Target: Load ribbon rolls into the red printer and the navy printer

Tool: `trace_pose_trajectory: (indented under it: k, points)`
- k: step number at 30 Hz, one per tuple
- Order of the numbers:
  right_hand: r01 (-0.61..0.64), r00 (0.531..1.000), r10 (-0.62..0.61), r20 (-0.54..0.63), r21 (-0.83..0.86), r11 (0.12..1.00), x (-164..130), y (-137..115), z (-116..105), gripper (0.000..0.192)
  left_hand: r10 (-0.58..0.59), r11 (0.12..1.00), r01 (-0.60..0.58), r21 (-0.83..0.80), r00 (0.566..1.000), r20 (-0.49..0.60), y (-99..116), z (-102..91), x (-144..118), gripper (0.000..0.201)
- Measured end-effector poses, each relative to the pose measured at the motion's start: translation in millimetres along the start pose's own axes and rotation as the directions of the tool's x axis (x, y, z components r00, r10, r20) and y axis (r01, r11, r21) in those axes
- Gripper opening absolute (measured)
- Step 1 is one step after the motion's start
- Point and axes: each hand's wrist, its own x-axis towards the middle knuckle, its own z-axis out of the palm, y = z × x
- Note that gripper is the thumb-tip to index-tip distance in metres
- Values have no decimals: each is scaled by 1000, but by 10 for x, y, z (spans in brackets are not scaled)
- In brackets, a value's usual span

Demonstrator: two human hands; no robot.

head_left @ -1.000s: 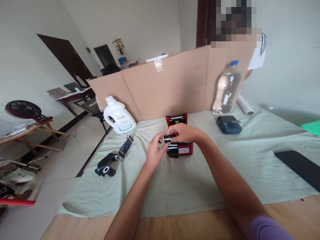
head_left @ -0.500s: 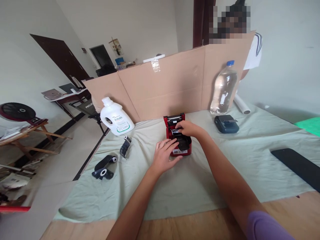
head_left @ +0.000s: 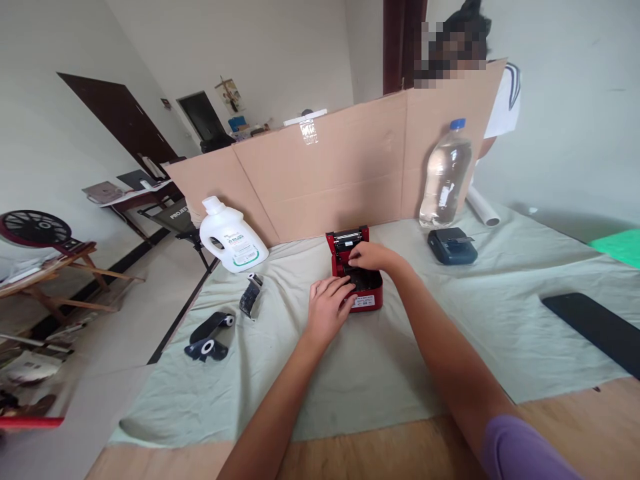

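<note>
A small red printer point(head_left: 361, 280) with its lid raised sits on the pale green cloth point(head_left: 400, 360) that covers the table, in the middle and a little toward the far side. The right hand point(head_left: 367, 255) reaches down into the printer's open well from the far side, fingers curled and pressed on the dark part inside; whether its grip is clamped on anything there cannot be told. The left hand point(head_left: 327, 308) rests against the printer's near left side, fingers spread and lying flat on the casing, grip apart and holding nothing.

To the left on the cloth lie two black ribbon rolls point(head_left: 210, 337) with white cores, and just beyond them a smaller dark roll point(head_left: 250, 295). Farther left stands a white detergent bottle point(head_left: 231, 235). To the right of the printer sits a dark blue device point(head_left: 453, 245), with a clear water bottle point(head_left: 444, 175) behind it. A cardboard screen point(head_left: 345, 173) stands along the far edge. A black phone point(head_left: 595, 330) lies at the near right.
</note>
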Motion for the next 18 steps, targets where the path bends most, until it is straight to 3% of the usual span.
trace_pose_trajectory:
  k: [2,3,4,6,8,10,12,15,18]
  points:
    - [-10,998,15,-58,83,997,-51,34,-141,25,14,1000,-14,1,1000,-23,1,6,-11,18]
    - [-29,987,48,-156,122,992,-66,54,-187,29,25,1000,-25,4,999,-34,2,8,-19,17]
    - [-48,955,92,-282,160,986,-69,76,-211,29,38,999,-38,8,998,-43,4,9,-27,17]
    - [-64,847,187,-497,255,965,-39,126,-188,28,61,998,-59,24,996,-59,9,11,-44,18]
    - [-44,766,265,-586,363,931,25,187,-101,31,77,996,-74,45,995,-69,14,9,-56,19]
    - [-5,732,296,-614,430,903,98,253,-1,34,97,994,-93,63,993,-74,20,1,-64,19]
    - [59,728,267,-632,446,893,159,313,73,35,129,989,-123,77,988,-85,27,-11,-66,19]
    - [162,760,232,-607,523,837,195,371,129,34,173,982,-163,95,978,-116,37,-26,-69,19]
    - [175,839,259,-478,688,704,144,426,169,29,198,977,-182,114,968,-152,36,-27,-79,17]
